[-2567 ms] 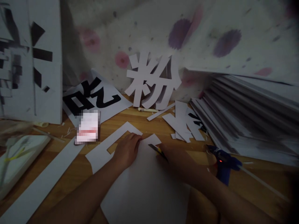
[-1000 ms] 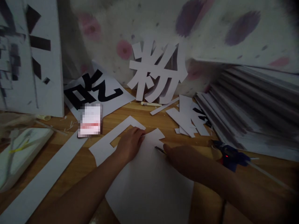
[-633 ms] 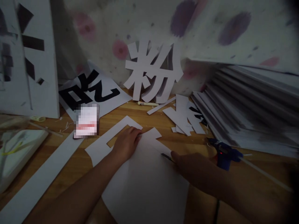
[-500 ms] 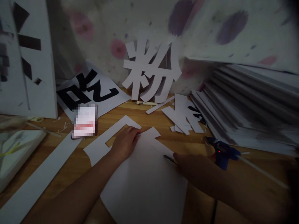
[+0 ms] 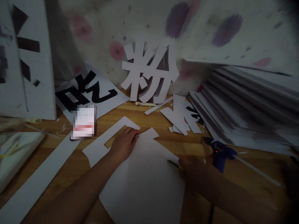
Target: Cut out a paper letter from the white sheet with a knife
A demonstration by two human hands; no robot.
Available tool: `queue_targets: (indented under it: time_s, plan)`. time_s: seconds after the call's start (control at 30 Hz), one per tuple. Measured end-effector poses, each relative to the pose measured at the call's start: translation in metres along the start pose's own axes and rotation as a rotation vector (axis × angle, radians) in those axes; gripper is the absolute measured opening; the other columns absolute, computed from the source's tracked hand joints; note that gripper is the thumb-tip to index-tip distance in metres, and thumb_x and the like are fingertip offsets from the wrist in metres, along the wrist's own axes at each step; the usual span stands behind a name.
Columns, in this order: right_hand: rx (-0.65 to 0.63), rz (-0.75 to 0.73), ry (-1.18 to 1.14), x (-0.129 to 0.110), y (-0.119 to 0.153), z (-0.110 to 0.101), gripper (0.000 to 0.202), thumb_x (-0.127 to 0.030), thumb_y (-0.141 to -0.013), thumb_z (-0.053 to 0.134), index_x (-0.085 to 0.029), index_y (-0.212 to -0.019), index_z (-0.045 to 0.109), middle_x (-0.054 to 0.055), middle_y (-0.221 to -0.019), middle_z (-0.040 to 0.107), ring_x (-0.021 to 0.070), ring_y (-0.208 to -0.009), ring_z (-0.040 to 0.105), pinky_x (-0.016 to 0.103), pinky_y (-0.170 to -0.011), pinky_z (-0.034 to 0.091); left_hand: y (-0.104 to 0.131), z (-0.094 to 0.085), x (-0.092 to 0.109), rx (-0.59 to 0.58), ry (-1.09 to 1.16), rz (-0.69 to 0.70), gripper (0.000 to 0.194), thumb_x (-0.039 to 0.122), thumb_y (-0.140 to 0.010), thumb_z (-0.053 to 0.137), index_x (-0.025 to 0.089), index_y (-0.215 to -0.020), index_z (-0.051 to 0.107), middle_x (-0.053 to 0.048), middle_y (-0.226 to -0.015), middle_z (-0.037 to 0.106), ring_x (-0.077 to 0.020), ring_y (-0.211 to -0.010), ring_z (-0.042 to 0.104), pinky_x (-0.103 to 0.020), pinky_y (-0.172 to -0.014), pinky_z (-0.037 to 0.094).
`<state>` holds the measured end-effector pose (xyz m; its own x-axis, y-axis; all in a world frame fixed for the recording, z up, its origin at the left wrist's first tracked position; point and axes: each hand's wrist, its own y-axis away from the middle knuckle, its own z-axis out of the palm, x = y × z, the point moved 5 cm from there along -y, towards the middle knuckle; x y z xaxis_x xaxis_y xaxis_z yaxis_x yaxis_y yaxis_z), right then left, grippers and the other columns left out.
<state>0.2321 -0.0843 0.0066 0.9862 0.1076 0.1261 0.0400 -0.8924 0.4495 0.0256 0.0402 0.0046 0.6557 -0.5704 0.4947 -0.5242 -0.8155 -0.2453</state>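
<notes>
A large white board (image 5: pixel 142 183) lies on the wooden table, partly over a white cut-out piece (image 5: pixel 97 151) with a rectangular opening. My left hand (image 5: pixel 125 141) presses on the board's upper left edge, fingers together; whether it pinches anything is hidden. At the board's right edge, my right hand (image 5: pixel 191 169) is closed around a dark-bladed craft knife (image 5: pixel 174 164), its blade pointing left over the board. A blue glue gun (image 5: pixel 219 152) with a small red light lies just beyond my right hand, a glue stick in its back.
A white cut-out character (image 5: pixel 149 73) stands against the patterned cloth. Stacked boards (image 5: pixel 245 109) fill the right side. White scraps (image 5: pixel 178 115) lie before them. At left are a printed sheet (image 5: pixel 106 105), a phone (image 5: pixel 83 122), a long white strip (image 5: pixel 39 180) and an upright board (image 5: pixel 39 71).
My right hand and the knife have shifted slightly right and down along the board's right edge. My left hand stays on the board. The whole view has moved a little.
</notes>
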Motion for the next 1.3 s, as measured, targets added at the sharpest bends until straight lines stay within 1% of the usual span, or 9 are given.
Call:
queue_targets:
  time_s: [0.07, 0.17, 0.3, 0.37, 0.47, 0.5, 0.6, 0.73, 1.3]
  plan:
    - [-0.009, 0.009, 0.010, 0.002, 0.001, 0.001, 0.029, -0.018, -0.081, 0.043, -0.018, -0.108, 0.055, 0.012, -0.080, 0.067, 0.0251, -0.070, 0.065, 0.030, -0.052, 0.040, 0.000, 0.001, -0.001, -0.010, 0.000, -0.009, 0.016, 0.021, -0.087, 0.044, 0.021, -0.098, 0.056, -0.003, -0.097, 0.058, -0.0186, -0.095, 0.053, -0.034, -0.084, 0.043]
    - [-0.005, -0.025, -0.109, 0.006, 0.008, 0.000, 0.022, -0.026, -0.086, 0.040, -0.020, -0.098, 0.057, 0.010, -0.084, 0.067, 0.0239, -0.075, 0.065, 0.031, -0.058, 0.042, 0.000, 0.003, -0.002, -0.030, -0.018, -0.025, 0.017, 0.022, -0.088, 0.042, 0.021, -0.099, 0.055, -0.003, -0.099, 0.057, -0.0190, -0.095, 0.053, -0.034, -0.084, 0.042]
    - [0.044, -0.045, -0.229, 0.014, 0.020, -0.007, 0.025, -0.028, -0.089, 0.034, -0.020, -0.105, 0.051, 0.009, -0.091, 0.067, 0.0218, -0.076, 0.065, 0.030, -0.060, 0.042, 0.001, 0.004, -0.002, -0.039, -0.030, -0.028, 0.018, 0.023, -0.089, 0.041, 0.021, -0.101, 0.055, -0.004, -0.100, 0.057, -0.0194, -0.096, 0.052, -0.035, -0.084, 0.042]
    - [0.074, -0.031, -0.224, 0.014, 0.019, -0.013, 0.023, -0.028, -0.089, 0.033, -0.020, -0.102, 0.050, 0.008, -0.090, 0.067, 0.0216, -0.076, 0.065, 0.030, -0.059, 0.041, 0.001, 0.004, -0.001, -0.042, -0.027, -0.028, 0.019, 0.023, -0.089, 0.041, 0.020, -0.101, 0.055, -0.004, -0.101, 0.057, -0.0197, -0.096, 0.052, -0.036, -0.084, 0.042]
    - [0.087, 0.010, -0.183, 0.001, 0.005, -0.027, 0.021, -0.032, -0.089, 0.034, -0.020, -0.091, 0.051, 0.005, -0.077, 0.067, 0.0225, -0.072, 0.064, 0.029, -0.056, 0.038, 0.001, 0.004, -0.001, -0.031, -0.029, -0.011, 0.019, 0.022, -0.089, 0.041, 0.020, -0.102, 0.055, -0.005, -0.101, 0.057, -0.0199, -0.096, 0.052, -0.036, -0.085, 0.042]
    - [0.072, 0.066, -0.149, -0.004, -0.002, -0.032, 0.021, -0.032, -0.089, 0.034, -0.020, -0.095, 0.050, 0.006, -0.076, 0.067, 0.0237, -0.070, 0.064, 0.030, -0.054, 0.036, 0.001, 0.004, -0.001, -0.026, -0.030, -0.003, 0.019, 0.022, -0.088, 0.042, 0.020, -0.102, 0.055, -0.005, -0.101, 0.057, -0.0200, -0.096, 0.052, -0.036, -0.085, 0.042]
    - [0.091, 0.013, -0.150, -0.028, -0.023, -0.051, 0.025, -0.032, -0.089, 0.032, -0.019, -0.099, 0.051, 0.008, -0.084, 0.068, 0.0244, -0.073, 0.064, 0.030, -0.054, 0.035, 0.002, 0.004, -0.001, -0.017, -0.033, 0.007, 0.019, 0.022, -0.088, 0.043, 0.019, -0.103, 0.055, -0.005, -0.100, 0.057, -0.0199, -0.095, 0.053, -0.035, -0.083, 0.043]
    - [0.157, -0.036, -0.179, -0.049, -0.037, -0.068, 0.020, -0.029, -0.086, 0.038, -0.018, -0.093, 0.054, 0.008, -0.084, 0.068, 0.0221, -0.075, 0.063, 0.029, -0.057, 0.036, 0.001, 0.004, 0.000, -0.030, -0.038, -0.010, 0.019, 0.023, -0.089, 0.042, 0.018, -0.103, 0.055, -0.005, -0.100, 0.057, -0.0201, -0.096, 0.052, -0.035, -0.084, 0.042]
    - [0.112, -0.058, -0.100, -0.059, -0.042, -0.064, 0.022, -0.028, -0.086, 0.039, -0.018, -0.096, 0.056, 0.009, -0.081, 0.069, 0.0249, -0.072, 0.065, 0.030, -0.054, 0.036, 0.002, 0.005, 0.001, -0.043, -0.031, -0.024, 0.021, 0.024, -0.089, 0.041, 0.018, -0.104, 0.055, -0.005, -0.102, 0.056, -0.0204, -0.096, 0.052, -0.036, -0.084, 0.042]
